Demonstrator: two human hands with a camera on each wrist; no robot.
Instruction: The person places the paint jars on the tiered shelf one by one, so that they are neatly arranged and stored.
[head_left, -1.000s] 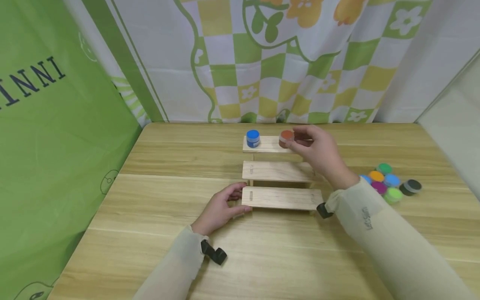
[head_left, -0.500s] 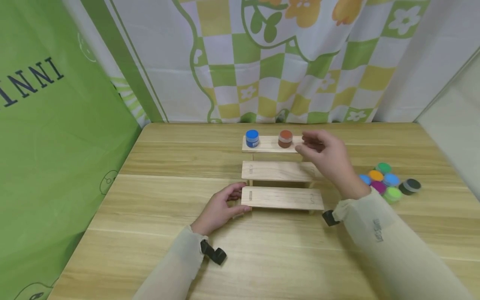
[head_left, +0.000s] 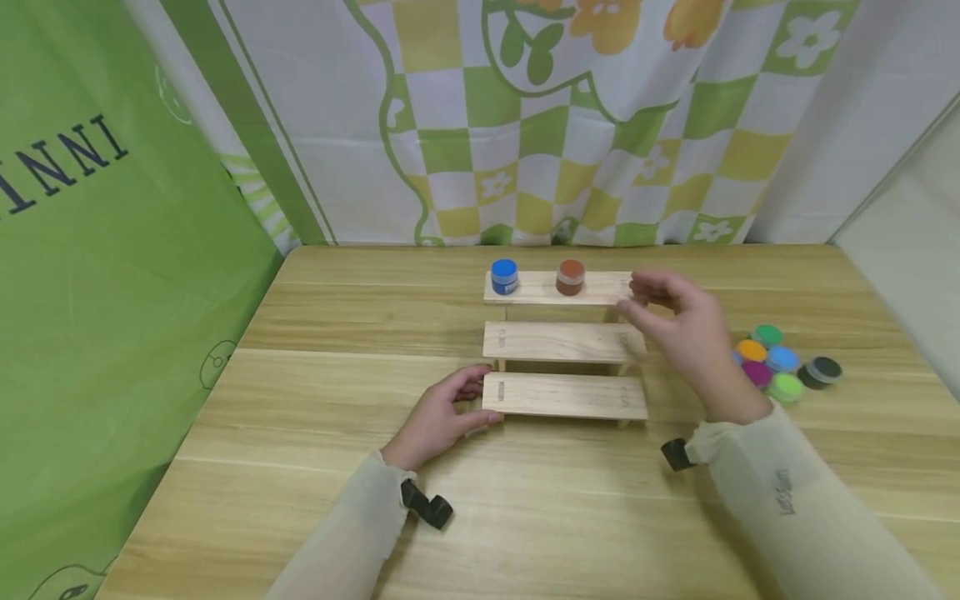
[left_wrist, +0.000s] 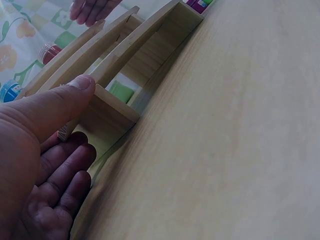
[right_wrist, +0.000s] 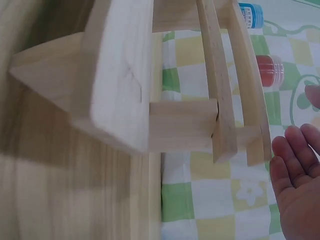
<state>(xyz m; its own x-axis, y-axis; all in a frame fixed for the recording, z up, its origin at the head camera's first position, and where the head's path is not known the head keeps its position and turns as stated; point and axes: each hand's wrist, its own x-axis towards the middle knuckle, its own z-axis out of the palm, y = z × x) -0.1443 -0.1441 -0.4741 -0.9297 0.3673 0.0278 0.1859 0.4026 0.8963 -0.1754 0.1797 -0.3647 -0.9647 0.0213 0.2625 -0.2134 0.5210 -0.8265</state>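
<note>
A three-tier wooden stand [head_left: 562, 395] rises in steps toward the back of the table. My left hand [head_left: 442, 419] holds the left end of its lowest tier, thumb [left_wrist: 80, 82] at the front edge and the other fingers [left_wrist: 72, 165] curled round behind. On the top tier sit a blue-lidded paint jar [head_left: 505, 277] at the left end and a reddish-brown paint jar [head_left: 571, 277] near the middle, both upright. Beside the top tier's right end, my right hand [head_left: 678, 333] is empty, its fingers apart and loosely bent.
To the right of the stand, several small paint jars [head_left: 767, 360] cluster on the wooden table [head_left: 375, 333], with green, orange, blue and purple lids. A black-lidded jar [head_left: 821, 372] stands at their right side. A checked curtain [head_left: 555, 150] hangs behind the table's back edge.
My right hand has let go of the reddish-brown paint jar and moved right along the top tier, past its end. The jar stays where it was set. My left hand has not moved.
</note>
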